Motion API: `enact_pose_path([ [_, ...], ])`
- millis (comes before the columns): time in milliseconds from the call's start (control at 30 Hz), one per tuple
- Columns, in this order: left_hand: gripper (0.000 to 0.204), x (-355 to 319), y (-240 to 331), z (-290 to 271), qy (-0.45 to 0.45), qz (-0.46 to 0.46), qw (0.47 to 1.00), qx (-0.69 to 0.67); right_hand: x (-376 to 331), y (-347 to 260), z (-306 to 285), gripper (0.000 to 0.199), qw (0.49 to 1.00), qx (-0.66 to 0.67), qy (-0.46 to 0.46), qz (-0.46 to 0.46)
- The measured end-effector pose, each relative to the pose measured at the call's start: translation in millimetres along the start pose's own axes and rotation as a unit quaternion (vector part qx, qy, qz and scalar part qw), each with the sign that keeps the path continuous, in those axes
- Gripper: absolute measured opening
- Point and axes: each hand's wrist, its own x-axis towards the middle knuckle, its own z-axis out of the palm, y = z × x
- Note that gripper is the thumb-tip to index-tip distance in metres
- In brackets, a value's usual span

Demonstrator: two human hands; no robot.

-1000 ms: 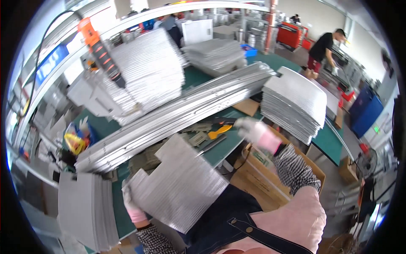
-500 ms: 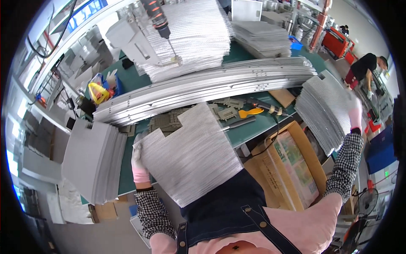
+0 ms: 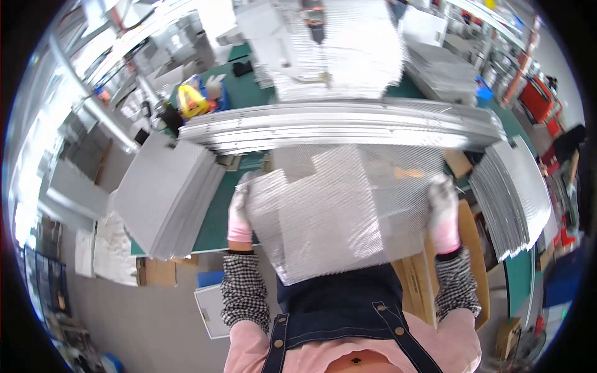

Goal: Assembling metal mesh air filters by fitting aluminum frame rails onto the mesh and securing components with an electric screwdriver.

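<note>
My left hand (image 3: pixel 241 208), in a white and pink glove, grips the left edge of a notched silver mesh sheet (image 3: pixel 323 230) in front of my apron. My right hand (image 3: pixel 443 205), gloved alike, is closed on the right edge of a second see-through mesh sheet (image 3: pixel 404 205). This sheet overlaps the first, and an orange handle shows faintly through it. Both sheets are blurred by motion, and my fingertips are partly hidden. Beside my right hand stands a stack of mesh sheets (image 3: pixel 513 193); left of my left hand leans a stack of pale notched panels (image 3: pixel 165 199).
Long silver metal profiles (image 3: pixel 342 127) lie across the green table (image 3: pixel 211 227). Behind them are a tall pile of mesh (image 3: pixel 360 56), a hanging power screwdriver (image 3: pixel 314 22) and a yellow object (image 3: pixel 193 101) by a blue bin. A cardboard box (image 3: pixel 472 273) stands below right.
My right hand has come from the right stack to the middle, bringing a second mesh sheet over the first. The view has turned right, and the left hand still holds its sheet.
</note>
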Motion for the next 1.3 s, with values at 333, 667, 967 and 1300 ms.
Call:
enact_pose_path([
  [333, 0.070, 6.3, -25.6, -28.8, -0.050, -0.018, 0.996, -0.075, -1.3, 61.4, 79.4, 0.025, 0.965, 0.073, -0.222, 0.119],
  [667, 0.071, -5.5, -8.0, 0.6, -0.010, -0.011, 0.993, -0.117, 6.8, 79.2, 78.1, 0.025, 0.971, 0.031, -0.205, 0.119],
  [967, 0.052, -8.0, -4.7, 6.9, 0.006, 0.033, 0.999, 0.012, 8.3, 79.1, 83.6, 0.028, 0.982, 0.000, -0.181, 0.052],
  [1300, 0.071, -11.8, 28.5, -17.0, 0.081, 0.054, 0.990, 0.099, 5.5, 89.3, 76.6, 0.093, 0.888, -0.176, -0.409, -0.118],
])
